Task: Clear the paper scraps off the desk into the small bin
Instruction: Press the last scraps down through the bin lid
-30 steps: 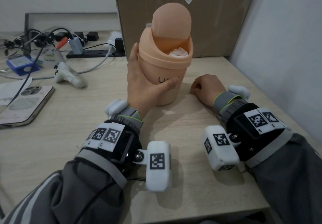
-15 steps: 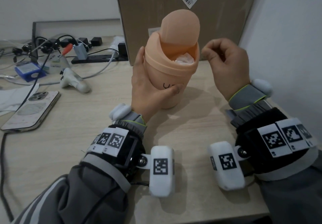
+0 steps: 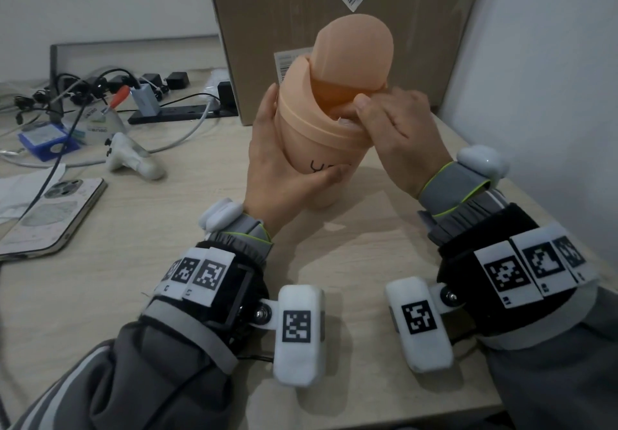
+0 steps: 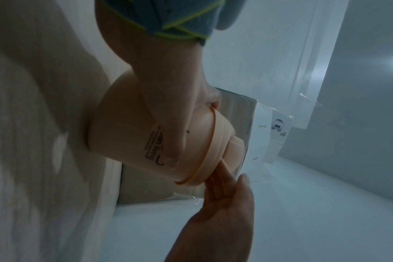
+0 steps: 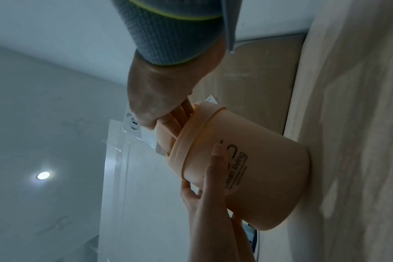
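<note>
The small peach bin (image 3: 317, 152) stands on the desk (image 3: 133, 262), tipped slightly, with its swing lid (image 3: 354, 51) turned up. My left hand (image 3: 284, 172) grips the bin's body from the left, thumb across the front. My right hand (image 3: 394, 128) is at the bin's mouth with its straight fingers pushed inside under the lid and the thumb outside on the rim. A sliver of white paper (image 3: 346, 122) shows in the opening. The left wrist view shows the bin (image 4: 128, 134) with the right hand's fingers (image 4: 222, 179) entering it. The right wrist view shows the bin (image 5: 258, 177) as well.
A big cardboard box (image 3: 334, 11) stands right behind the bin and a wall (image 3: 535, 61) closes the right side. To the left lie a phone (image 3: 50, 215) on a paper sheet (image 3: 20, 188), a white controller (image 3: 133, 158), a blue box (image 3: 43, 142) and tangled cables (image 3: 100, 88).
My right hand rose from the desk, came over to the bin's mouth and pushed its fingers inside. The left hand has kept its grip on the bin.
</note>
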### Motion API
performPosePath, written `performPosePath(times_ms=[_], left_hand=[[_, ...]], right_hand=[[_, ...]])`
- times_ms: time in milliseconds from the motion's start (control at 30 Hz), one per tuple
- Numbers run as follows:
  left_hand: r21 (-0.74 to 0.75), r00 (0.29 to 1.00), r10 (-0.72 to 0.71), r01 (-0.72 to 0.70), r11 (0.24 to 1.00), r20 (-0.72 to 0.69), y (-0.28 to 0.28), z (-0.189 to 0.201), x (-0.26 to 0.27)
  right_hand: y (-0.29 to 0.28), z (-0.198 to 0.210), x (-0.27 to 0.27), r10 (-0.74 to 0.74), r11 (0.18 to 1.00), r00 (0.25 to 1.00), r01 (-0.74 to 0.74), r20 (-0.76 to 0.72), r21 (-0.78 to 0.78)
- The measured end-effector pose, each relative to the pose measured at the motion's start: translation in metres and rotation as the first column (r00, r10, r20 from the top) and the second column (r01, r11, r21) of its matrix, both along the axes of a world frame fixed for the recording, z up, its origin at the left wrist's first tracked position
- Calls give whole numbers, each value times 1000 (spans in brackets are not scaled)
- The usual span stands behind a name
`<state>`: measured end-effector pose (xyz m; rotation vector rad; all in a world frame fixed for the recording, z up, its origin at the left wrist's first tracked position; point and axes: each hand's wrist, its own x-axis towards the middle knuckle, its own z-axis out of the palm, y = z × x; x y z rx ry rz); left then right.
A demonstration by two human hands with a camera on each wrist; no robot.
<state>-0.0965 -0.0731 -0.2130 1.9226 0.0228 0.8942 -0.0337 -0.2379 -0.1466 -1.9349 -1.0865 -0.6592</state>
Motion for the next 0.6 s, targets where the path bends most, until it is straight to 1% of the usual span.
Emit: performPosePath(times_ms=[67,133,200,267,367,433,467,500,533,600], left_hand=[[-9,1000,9,-9,1000,0,0,-1,0],[-25,1000,18,-18,1000,-2,1,-1,1],[-28,1000,19,-19,999,-6,1,-2,1],[-16,1000,9,-9,1000,2,0,-1,1],[16,1000,-2,2,1000,16,-4,0,0],[44,1000,13,-14,999,22,-6,2,-1],[55,999,21,-23,998,25,-6,2,-2],[64,999,25,-27,998,27,-6,3,-2],[68,999,26,-28,997,26,-6,3,-2],[70,999,23,-25,997,30,-6,2,-1]], right_hand=[[0,1,0,37,997,999,-40,38,72],[0,0,1,95,993,994,-99,52,72],[1,-3,-1,109,994,993,-109,54,-10],[1,-5,-2,53,991,996,-43,76,-127],[-1,-2,-2,-34,945,993,68,112,-320],[-3,1,-3,-40,907,991,90,127,-412],[-3,2,-3,-33,898,992,82,120,-432],[-3,2,-4,-22,902,995,64,102,-428],[-3,1,-4,-2,921,997,30,72,-388],[-4,0,-5,56,973,998,-49,26,-228]])
